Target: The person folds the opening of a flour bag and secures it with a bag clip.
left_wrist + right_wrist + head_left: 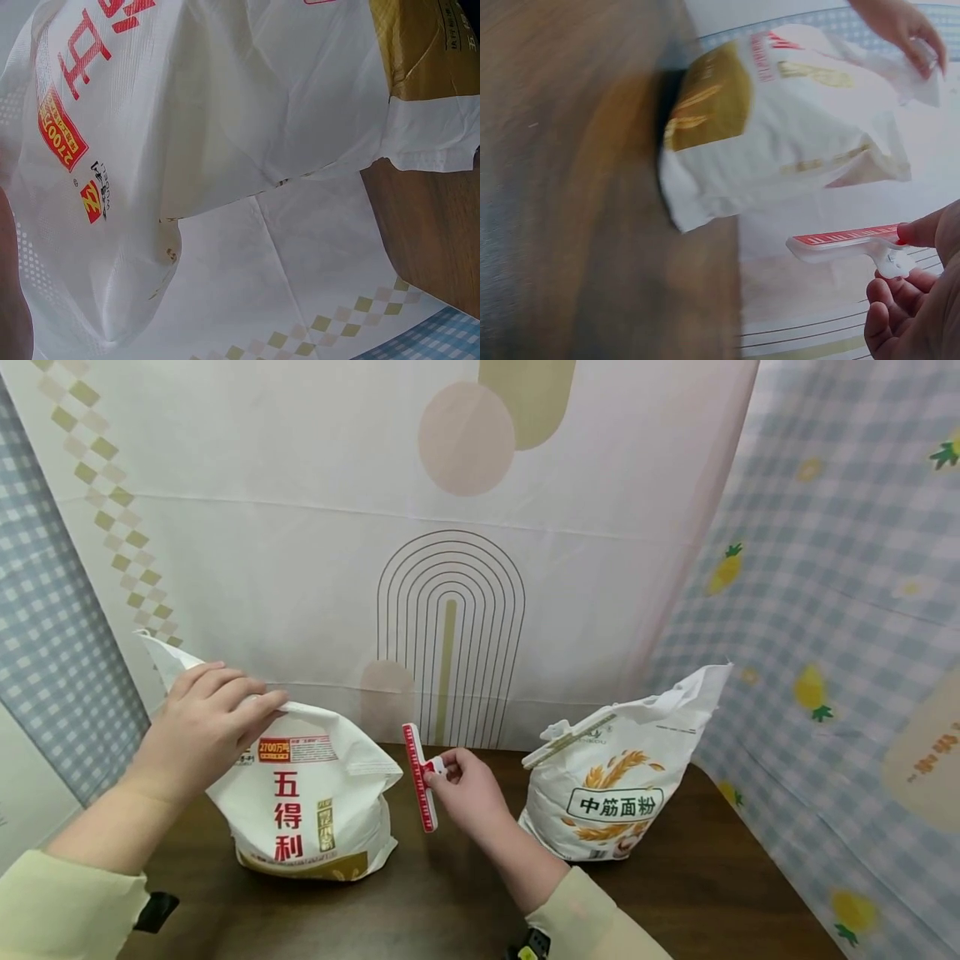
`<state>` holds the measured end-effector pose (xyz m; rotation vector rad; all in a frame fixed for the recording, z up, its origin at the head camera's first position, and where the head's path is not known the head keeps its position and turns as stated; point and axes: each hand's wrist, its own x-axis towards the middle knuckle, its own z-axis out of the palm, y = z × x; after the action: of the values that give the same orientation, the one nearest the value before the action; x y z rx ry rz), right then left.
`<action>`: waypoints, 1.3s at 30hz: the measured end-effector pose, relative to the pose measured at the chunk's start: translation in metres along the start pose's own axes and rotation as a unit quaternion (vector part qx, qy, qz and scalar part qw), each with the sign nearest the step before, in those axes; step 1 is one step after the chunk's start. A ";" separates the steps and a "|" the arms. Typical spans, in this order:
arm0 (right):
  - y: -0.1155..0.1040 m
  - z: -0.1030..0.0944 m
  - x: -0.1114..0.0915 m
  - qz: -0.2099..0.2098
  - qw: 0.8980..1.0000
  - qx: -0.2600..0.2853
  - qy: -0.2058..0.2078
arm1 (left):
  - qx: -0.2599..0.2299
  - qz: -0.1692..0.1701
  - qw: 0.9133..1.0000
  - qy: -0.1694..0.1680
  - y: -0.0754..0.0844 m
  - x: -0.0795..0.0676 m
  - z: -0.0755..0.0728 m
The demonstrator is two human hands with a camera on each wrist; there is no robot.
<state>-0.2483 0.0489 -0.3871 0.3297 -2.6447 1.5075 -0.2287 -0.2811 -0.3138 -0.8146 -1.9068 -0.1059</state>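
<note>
At the left of the head view stands a white flour bag (315,777) with red lettering. My left hand (213,714) grips its top edge, and the bag's upper left corner sticks up beyond the hand. In the right wrist view, the left hand's fingers (915,52) pinch the bag's top. My right hand (471,789) holds a red and white bag clip (420,781) between thumb and fingers, apart from the bag and to its right. The left wrist view shows the side of the flour bag (247,112) close up; most of the left hand is out of frame.
A second flour bag (607,802), printed with wheat ears, stands on the right, a white clip (566,739) across its slanting top. Both bags rest on a dark brown wooden table (420,910). Behind hangs a patterned cloth (300,568); a checked cloth (810,610) borders the right side.
</note>
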 end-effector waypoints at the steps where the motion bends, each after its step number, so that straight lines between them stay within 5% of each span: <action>1: -0.004 -0.002 0.000 -0.004 1.000 0.004 0.004 | 0.000 -0.001 1.000 -0.003 0.000 0.000 -0.001; 13: -0.037 -0.022 0.005 -0.039 0.998 0.042 0.020 | 0.006 -0.001 1.000 -0.015 0.001 0.001 -0.001; 26: -0.044 -0.025 0.004 -0.080 0.990 0.100 0.052 | 0.001 -0.005 1.000 -0.013 -0.001 0.000 0.000; 35: -0.043 -0.025 0.010 -0.110 0.960 0.249 0.066 | -0.004 -0.003 1.000 -0.003 -0.001 0.002 0.001; 39: -0.043 -0.023 0.011 -0.108 0.953 0.276 0.062 | -0.007 -0.006 1.000 -0.007 -0.001 0.002 0.000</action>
<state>-0.2504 0.0457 -0.3378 0.5157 -1.9718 2.0777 -0.2291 -0.2807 -0.3118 -0.8156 -1.9256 -0.1208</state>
